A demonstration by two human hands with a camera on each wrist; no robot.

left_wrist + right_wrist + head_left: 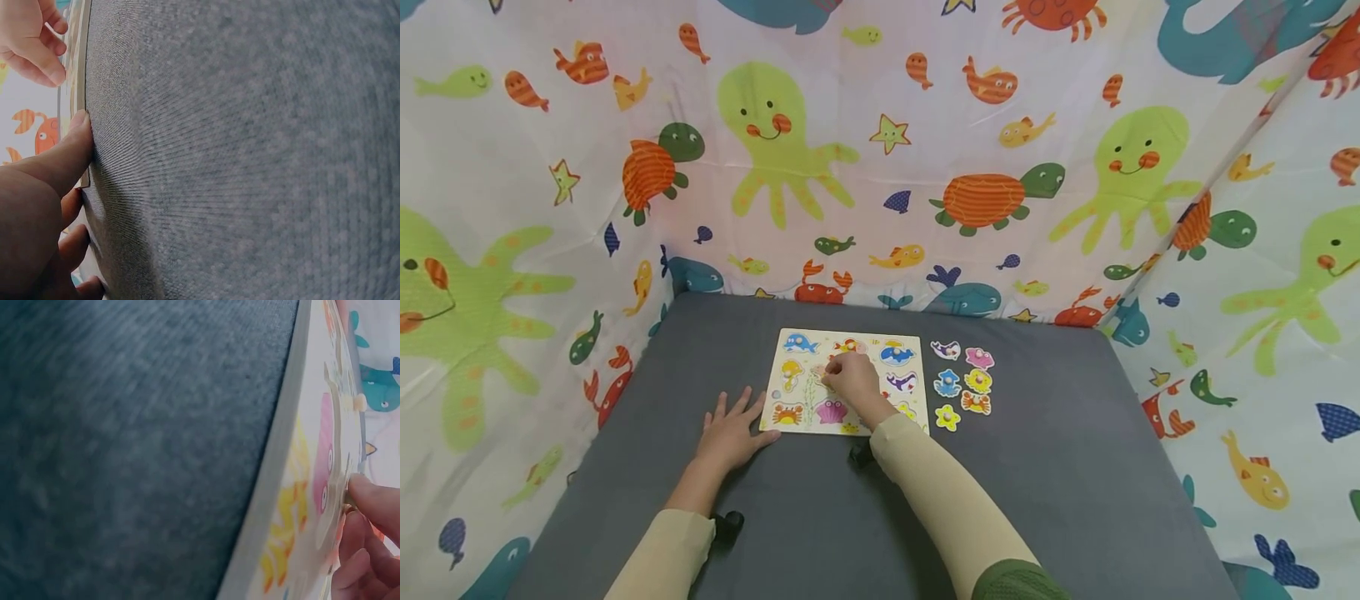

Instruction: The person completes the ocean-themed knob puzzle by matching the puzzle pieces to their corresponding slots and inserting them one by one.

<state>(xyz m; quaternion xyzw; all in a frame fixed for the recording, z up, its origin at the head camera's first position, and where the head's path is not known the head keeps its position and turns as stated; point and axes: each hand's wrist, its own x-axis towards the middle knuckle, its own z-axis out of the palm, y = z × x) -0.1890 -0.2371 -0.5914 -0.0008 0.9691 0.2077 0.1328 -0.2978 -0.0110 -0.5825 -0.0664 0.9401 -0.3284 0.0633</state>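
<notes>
A wooden peg puzzle board (865, 333) with sea animal pictures lies on the grey table. Over its middle, my right hand (856, 385) pinches a small knob (348, 499) between thumb and fingertips. The puzzle piece under that knob is mostly hidden by the fingers. Close by on the board are a pink shell (831, 412) and a yellow seahorse (791, 375). My left hand (728, 437) rests at the board's left front corner with fingers spread. In the left wrist view its thumb (78, 134) touches the board's edge.
Right of the board lie several loose pieces, among them a purple whale (945, 350), a pink piece (980, 358), a crab (976, 402) and a yellow star (947, 417). A curtain (880, 92) printed with sea animals surrounds the table (1075, 467) at the back and sides.
</notes>
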